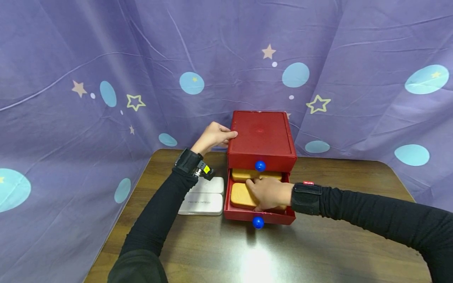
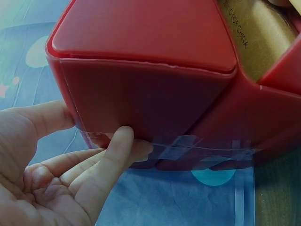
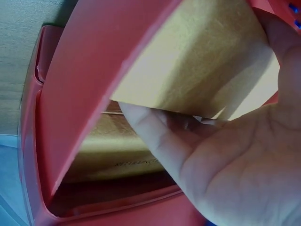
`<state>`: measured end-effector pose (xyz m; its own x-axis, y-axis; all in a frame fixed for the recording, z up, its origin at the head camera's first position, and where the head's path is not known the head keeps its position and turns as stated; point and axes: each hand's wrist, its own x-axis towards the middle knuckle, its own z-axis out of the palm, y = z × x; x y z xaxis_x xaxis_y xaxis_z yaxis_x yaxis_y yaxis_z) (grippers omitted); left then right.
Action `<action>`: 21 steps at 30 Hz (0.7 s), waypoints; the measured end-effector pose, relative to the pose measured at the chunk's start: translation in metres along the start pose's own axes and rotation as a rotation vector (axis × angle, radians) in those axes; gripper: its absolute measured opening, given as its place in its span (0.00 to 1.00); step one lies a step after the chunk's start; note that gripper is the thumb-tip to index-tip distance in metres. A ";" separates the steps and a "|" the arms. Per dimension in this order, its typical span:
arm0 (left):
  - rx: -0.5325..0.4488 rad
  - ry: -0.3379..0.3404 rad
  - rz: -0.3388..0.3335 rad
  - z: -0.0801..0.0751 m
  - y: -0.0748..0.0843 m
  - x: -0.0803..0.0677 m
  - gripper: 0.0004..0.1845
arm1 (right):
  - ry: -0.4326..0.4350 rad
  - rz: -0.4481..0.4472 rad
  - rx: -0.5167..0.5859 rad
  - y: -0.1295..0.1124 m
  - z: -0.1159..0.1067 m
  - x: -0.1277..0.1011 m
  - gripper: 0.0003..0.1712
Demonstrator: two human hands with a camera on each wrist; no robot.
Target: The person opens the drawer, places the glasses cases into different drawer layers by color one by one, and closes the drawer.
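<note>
Box (image 1: 242,196) at lower centre lay long-axis left-to-right, pinched across its width by the nearer right hand (image 1: 270,192); the left hand (image 1: 214,136), fingers loosely extended, touched the cabinet (image 1: 261,135).

The bare right hand (image 1: 270,192) partly hides the near tan rounded box (image 1: 241,195); the red plastic drawer unit (image 1: 262,135), the far tan box (image 1: 242,175). The white rectangular case's (image 1: 201,209) lettering (image 1: 199,202) is unreadably small.
</note>
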<state>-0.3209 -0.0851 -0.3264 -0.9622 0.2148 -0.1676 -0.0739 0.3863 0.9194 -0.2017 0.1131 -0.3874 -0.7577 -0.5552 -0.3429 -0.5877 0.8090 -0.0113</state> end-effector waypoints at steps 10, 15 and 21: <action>-0.002 0.008 -0.007 0.001 0.000 0.001 0.20 | -0.046 -0.006 0.002 0.003 -0.007 -0.004 0.38; -0.017 0.006 -0.010 0.001 0.000 0.001 0.19 | -0.068 -0.016 0.014 0.006 -0.013 -0.007 0.41; -0.006 0.003 -0.008 0.001 0.000 0.001 0.20 | -0.049 -0.036 0.015 0.008 -0.021 -0.014 0.46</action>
<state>-0.3216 -0.0845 -0.3267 -0.9623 0.2089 -0.1742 -0.0836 0.3823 0.9203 -0.2023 0.1232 -0.3626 -0.7212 -0.5743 -0.3873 -0.6097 0.7917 -0.0387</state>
